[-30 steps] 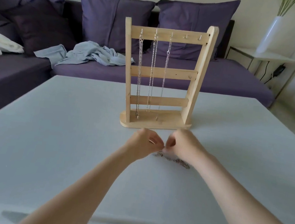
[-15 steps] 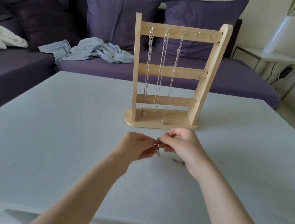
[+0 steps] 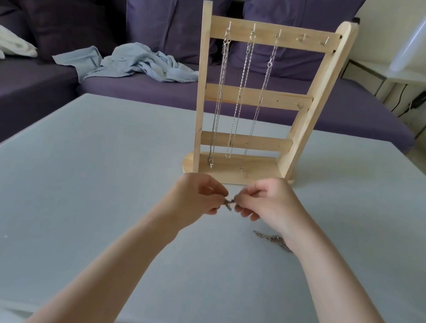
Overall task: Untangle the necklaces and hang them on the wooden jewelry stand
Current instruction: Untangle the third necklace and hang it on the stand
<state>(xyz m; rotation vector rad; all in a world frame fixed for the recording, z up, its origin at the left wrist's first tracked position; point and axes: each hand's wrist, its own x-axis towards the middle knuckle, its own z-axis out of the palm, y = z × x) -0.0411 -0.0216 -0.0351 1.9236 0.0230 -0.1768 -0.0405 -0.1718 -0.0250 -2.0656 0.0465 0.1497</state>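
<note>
Both hands meet just above the grey table, a little in front of the wooden jewelry stand. The left hand has its fingers curled, thumb and forefinger pinching one end of a small tangled chain. The right hand does likewise from the other side, fingertips nipped onto the same bit of chain, so the knot hangs in the narrow gap between the two hands. Under the right wrist a loose heap of chain lies flat on the table; whether it joins the piece being held I cannot tell.

The stand sits upright toward the far edge of the table, roughly at its middle, base flat on the surface. Three silver necklaces hang from the leftmost three hooks of its top rail, dropping straight past the middle and lower rails to near the base. The two hooks toward the right of the top rail are bare.

Beyond the far edge a purple sofa runs across the room with dark cushions, a crumpled pale blue cloth and a white towel on its seat. To the right, a white vase stands on a side table.
</note>
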